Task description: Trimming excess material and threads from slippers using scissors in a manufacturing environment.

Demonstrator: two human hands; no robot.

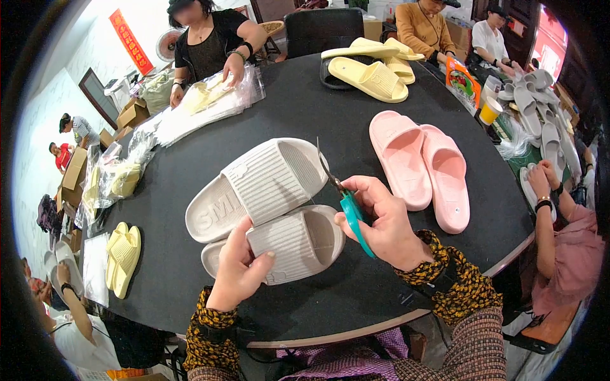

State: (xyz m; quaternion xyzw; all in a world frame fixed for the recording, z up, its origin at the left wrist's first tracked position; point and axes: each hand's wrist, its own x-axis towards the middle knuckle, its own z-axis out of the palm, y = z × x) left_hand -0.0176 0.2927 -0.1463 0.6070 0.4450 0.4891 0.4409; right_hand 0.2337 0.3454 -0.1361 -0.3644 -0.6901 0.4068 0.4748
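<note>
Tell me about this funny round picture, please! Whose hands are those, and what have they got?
There's no robot here, just a person. A camera worn on their head looks down, so you see nearly what they see. Its very wide view bends straight edges.

The two big bare hands near the middle are the person's own. The right hand holds teal-handled scissors. The left hand touches the nearer gray slipper; the other gray slipper lies just beyond it.

On the dark table you can also spot pink slippers, yellow slippers and clear plastic bags. Other people are around the table too.
</note>
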